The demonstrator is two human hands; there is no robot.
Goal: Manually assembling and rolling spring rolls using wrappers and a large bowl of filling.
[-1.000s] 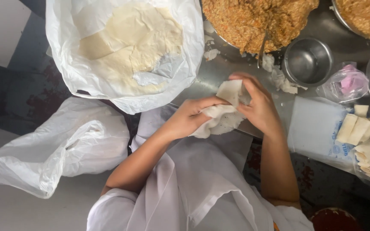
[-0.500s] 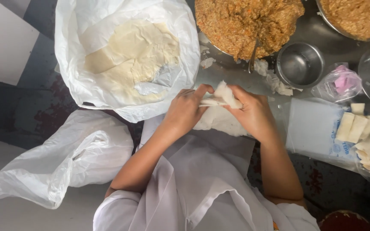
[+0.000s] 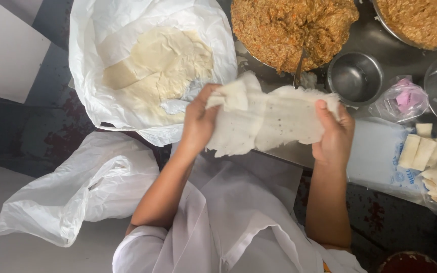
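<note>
I held a thin white wrapper sheet [image 3: 274, 119] stretched at the centre of the frame, my left hand [image 3: 198, 121] pinching its left edge and my right hand [image 3: 334, 134] gripping its right edge. It hung above the worktop [image 3: 380, 45], just below the bowl of orange-brown filling [image 3: 294, 28] at upper centre.

White bag [image 3: 92, 96]; clear pink-filled pouch [image 3: 403, 101] right.

Both hands [image 3: 269, 126] stretch a thin white wrapper sheet [image 3: 274, 119] (speckled) above the steel counter [image 3: 375, 45].
</note>
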